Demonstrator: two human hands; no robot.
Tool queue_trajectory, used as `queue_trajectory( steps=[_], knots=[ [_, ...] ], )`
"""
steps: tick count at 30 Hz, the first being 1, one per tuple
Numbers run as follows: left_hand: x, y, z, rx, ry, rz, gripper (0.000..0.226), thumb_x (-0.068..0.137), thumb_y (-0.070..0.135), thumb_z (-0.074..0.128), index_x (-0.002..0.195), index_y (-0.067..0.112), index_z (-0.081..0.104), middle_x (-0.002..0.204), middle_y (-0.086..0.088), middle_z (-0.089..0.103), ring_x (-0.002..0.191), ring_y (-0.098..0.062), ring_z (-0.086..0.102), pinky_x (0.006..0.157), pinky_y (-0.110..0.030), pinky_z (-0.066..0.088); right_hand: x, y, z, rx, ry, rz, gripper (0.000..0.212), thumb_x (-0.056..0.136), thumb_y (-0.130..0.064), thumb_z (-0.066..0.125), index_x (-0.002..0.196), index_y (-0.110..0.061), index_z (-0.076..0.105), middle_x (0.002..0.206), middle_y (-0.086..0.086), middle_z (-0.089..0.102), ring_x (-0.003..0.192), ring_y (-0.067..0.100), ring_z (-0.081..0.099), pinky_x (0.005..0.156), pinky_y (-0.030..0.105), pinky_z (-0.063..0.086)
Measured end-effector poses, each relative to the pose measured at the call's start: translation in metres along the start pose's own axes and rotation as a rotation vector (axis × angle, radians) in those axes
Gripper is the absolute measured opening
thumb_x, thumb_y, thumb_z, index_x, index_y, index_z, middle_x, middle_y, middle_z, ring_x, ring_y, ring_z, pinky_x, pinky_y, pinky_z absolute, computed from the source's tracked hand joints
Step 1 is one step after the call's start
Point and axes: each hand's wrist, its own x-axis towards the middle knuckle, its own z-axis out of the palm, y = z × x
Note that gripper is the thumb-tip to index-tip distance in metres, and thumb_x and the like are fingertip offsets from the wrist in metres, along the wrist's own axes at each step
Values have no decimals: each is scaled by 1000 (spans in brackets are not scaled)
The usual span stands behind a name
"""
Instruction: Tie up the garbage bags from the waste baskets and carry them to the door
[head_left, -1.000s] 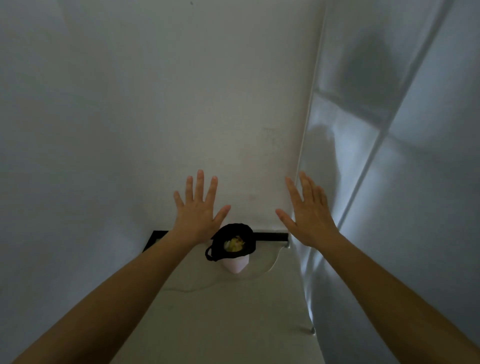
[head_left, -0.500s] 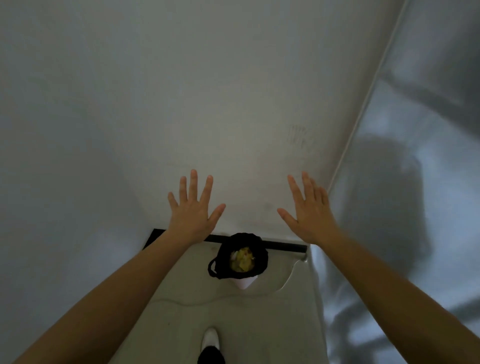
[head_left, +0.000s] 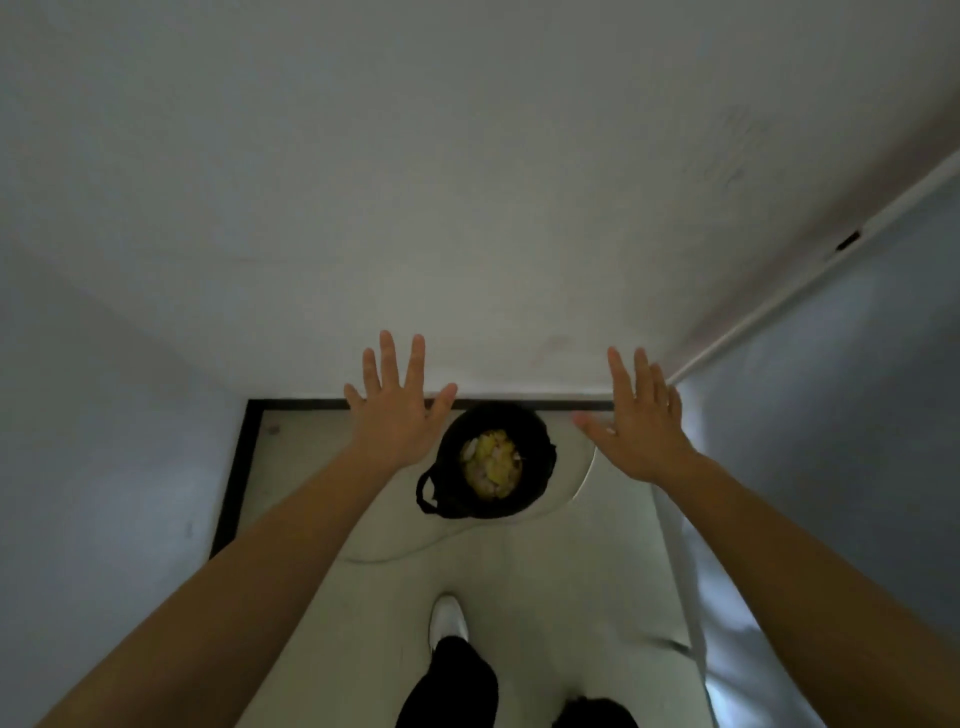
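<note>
Left hand (head_left: 397, 421) and right hand (head_left: 641, 431) are held spread, empty, above bin bag (head_left: 491, 462) w/ scraps, prob. approaching to gather its rim.

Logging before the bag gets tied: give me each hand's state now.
Left hand: open, fingers spread, holding nothing.
Right hand: open, fingers spread, holding nothing.

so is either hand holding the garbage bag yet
No, the left hand and right hand are both spread open in the air above the black garbage bag, which sits open on the floor, untouched.
</note>
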Motion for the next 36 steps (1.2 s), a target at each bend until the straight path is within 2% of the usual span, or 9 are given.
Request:
queue_trajectory(
  steps=[8, 11, 14, 17, 22, 24, 27, 32, 36],
  knots=[
    [84, -62, 191, -124, -258, -166, 73, 99, 62, 24, 159, 26, 1, 167, -11, -5, 151, -37, 3, 118, -59, 16, 99, 37, 188, 327, -200, 239, 92, 91, -67, 48, 159, -30, -3, 167, 12, -7, 153, 33, -1, 121, 53, 11],
    [108, -93, 286, -205, -375, -288, 88, 87, 77, 11, 159, 25, 12, 167, -11, 0, 151, -36, 5, 120, -56, 15, 130, 58, 277, 485, -237, 390, 90, 93, -65, 48, 160, -22, 4, 167, 12, -1, 154, 31, 2, 123, 53, 12],
    [127, -116, 375, -539, -358, -710, 76, 99, 62, 26, 158, 15, 13, 165, -12, 13, 149, -33, 18, 121, -47, 18, 159, 83, 359, 567, -276, 528, 97, 92, -61, 55, 160, -17, 3, 166, 15, 2, 153, 33, 8, 123, 47, 15],
    [138, -136, 445, -787, -297, -1099, 64, 99, 53, 33, 154, 20, 29, 156, -8, 33, 137, -34, 36, 114, -52, 31, 189, 107, 415, 637, -256, 614, 101, 89, -61, 60, 159, -16, 3, 165, 15, 8, 150, 33, 19, 121, 42, 20],
    [128, -158, 524, -1163, -206, -1375, 69, 95, 61, 38, 153, 24, 32, 153, -3, 39, 136, -29, 40, 111, -50, 33, 222, 151, 467, 946, -204, 709, 99, 75, -89, 41, 154, -30, 33, 155, -4, 42, 140, 19, 41, 118, 43, 28],
    [125, -155, 532, -1428, -184, -1319, 75, 92, 68, 39, 152, 22, 38, 151, -7, 47, 134, -32, 48, 102, -43, 44, 223, 161, 480, 1183, -359, 683, 83, 82, -87, 25, 148, -39, 42, 150, -7, 49, 137, 20, 47, 117, 49, 32],
    [135, -141, 518, -1540, -39, -1131, 54, 87, 64, 58, 121, 22, 68, 115, -2, 74, 106, -24, 71, 83, -35, 59, 224, 164, 491, 1475, -569, 518, 75, 92, -77, 8, 148, -41, 43, 151, -2, 49, 139, 28, 46, 117, 54, 31],
    [151, -124, 493, -1158, -14, -911, 18, 76, 33, 85, 80, 24, 69, 84, 7, 74, 83, -10, 72, 75, -27, 60, 221, 165, 482, 1547, -447, 615, 50, 103, -53, 40, 143, -26, 54, 144, 1, 57, 133, 23, 54, 112, 44, 40],
    [162, -130, 499, -661, -3, -692, 18, 88, 31, 68, 93, 13, 67, 92, 0, 68, 86, -16, 66, 71, -31, 55, 217, 184, 477, 1497, -346, 778, 48, 92, -37, 66, 135, -18, 61, 127, 2, 69, 118, 20, 66, 98, 38, 54]
  ],
)
